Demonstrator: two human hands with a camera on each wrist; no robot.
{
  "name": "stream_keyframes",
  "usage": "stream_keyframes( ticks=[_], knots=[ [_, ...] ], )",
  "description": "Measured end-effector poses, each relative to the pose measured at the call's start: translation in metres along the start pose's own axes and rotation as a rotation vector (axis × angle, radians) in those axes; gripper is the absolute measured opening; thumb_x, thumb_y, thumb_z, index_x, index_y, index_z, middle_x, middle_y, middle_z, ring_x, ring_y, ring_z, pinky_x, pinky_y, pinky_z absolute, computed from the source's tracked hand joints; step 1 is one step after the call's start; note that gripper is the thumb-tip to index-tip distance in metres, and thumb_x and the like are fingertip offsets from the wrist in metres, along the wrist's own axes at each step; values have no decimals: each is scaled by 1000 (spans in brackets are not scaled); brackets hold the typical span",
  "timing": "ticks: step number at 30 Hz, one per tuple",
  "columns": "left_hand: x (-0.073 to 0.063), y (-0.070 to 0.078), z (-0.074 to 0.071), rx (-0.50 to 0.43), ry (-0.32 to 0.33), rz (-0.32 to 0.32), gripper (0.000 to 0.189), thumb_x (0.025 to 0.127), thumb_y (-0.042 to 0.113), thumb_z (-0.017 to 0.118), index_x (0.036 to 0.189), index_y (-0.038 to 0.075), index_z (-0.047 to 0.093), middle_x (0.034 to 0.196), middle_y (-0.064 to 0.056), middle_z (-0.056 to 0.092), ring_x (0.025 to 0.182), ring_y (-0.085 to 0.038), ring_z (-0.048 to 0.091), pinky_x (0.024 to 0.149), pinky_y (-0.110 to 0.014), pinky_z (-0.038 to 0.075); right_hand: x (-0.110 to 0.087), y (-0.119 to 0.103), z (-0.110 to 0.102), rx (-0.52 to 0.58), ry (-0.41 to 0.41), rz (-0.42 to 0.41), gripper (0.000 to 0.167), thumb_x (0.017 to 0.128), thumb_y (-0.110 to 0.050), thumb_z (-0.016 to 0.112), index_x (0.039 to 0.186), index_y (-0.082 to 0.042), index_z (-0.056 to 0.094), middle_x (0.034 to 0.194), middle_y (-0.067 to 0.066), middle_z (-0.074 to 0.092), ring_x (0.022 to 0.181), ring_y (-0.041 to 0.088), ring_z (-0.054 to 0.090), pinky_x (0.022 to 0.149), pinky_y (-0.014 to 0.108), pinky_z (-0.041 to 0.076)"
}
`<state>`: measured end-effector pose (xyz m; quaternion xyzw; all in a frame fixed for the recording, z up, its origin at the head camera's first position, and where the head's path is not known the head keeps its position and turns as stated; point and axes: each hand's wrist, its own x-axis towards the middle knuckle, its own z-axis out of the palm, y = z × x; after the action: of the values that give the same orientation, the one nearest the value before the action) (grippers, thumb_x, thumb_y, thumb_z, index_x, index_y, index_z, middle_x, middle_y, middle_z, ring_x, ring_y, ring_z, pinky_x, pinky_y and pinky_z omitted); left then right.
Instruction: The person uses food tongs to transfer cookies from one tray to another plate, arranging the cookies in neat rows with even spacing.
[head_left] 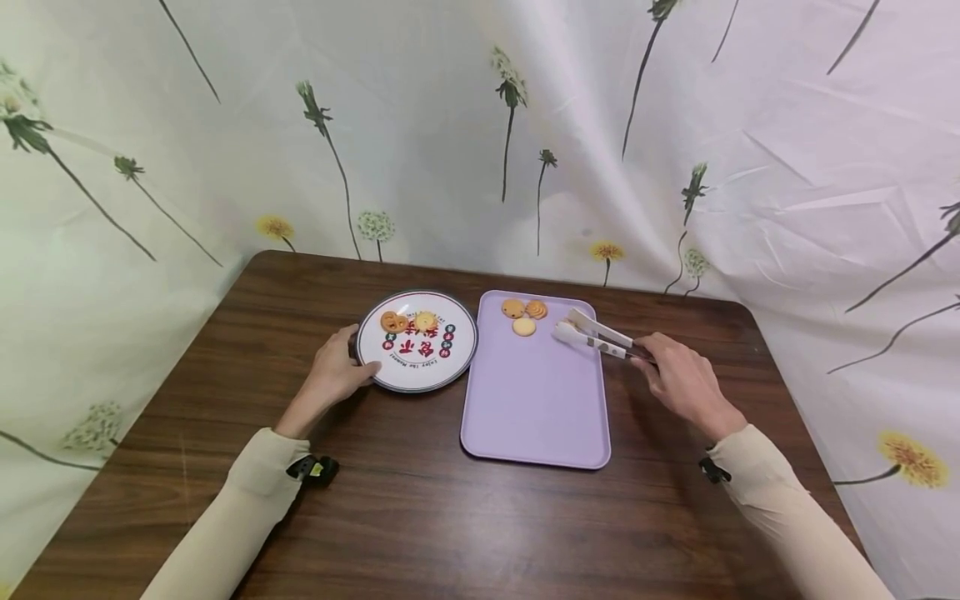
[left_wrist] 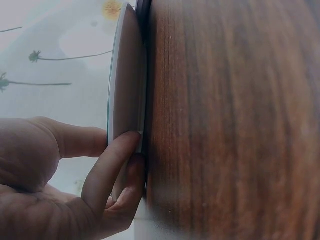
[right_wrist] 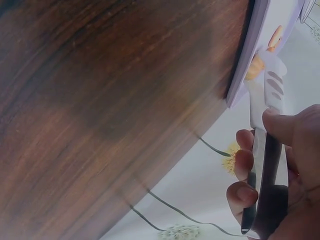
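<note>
My left hand [head_left: 341, 367] grips the left rim of a round white plate [head_left: 459, 358], thumb on top and fingers underneath in the left wrist view. A pretzel-shaped cookie [head_left: 393, 322] and a round swirled cookie [head_left: 425, 322] lie on the plate's printed face. On the right, my right hand [head_left: 684, 379] holds food tongs [right_wrist: 271, 145] with white slotted tips and metal-and-black handles. Their tips are over the upper right of a lilac tray [head_left: 532, 417], around a golden cookie [right_wrist: 255, 68] that they partly hide.
Three more cookies sit near the tray's far edge: a dotted one [head_left: 513, 308], a swirled one [head_left: 536, 309] and a plain pale one [head_left: 524, 327]. Plate and tray are side by side on a dark wooden table [head_left: 420, 517]. A dandelion-print curtain [head_left: 442, 125] hangs behind it.
</note>
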<state>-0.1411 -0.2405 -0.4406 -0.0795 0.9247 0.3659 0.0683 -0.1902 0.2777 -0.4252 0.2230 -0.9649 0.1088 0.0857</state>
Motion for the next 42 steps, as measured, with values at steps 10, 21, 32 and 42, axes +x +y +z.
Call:
stream_keyframes(
  ticks=[10,21,32,42],
  knots=[
    [1,-1,1,17,-3,6,86,97,19,70,159,-13,21,156,-43,33,120,-49,65,115,-59,43,8,-3,2,8,31,-13,20,102,-23,67,118,-11,70,97,4,68,71,26,62,55,49,49],
    [2,-1,0,11,5,2,83,98,18,68,160,-11,21,157,-41,33,122,-48,65,113,-57,46,25,-5,-11,27,-89,0,29,100,-24,69,124,-9,70,107,7,72,87,29,70,66,56,56],
    [1,1,0,5,5,-1,83,97,17,69,160,-11,22,157,-41,33,121,-47,66,112,-56,48,54,-7,-33,-78,-135,-134,17,98,-21,71,112,-12,72,97,3,71,81,30,69,60,50,53],
    [2,-3,0,5,1,14,83,98,17,68,159,-12,21,157,-41,34,120,-47,65,112,-57,48,57,-10,-37,-88,-139,-134,13,98,-22,70,109,-14,73,96,1,71,79,29,70,57,49,51]
  ],
)
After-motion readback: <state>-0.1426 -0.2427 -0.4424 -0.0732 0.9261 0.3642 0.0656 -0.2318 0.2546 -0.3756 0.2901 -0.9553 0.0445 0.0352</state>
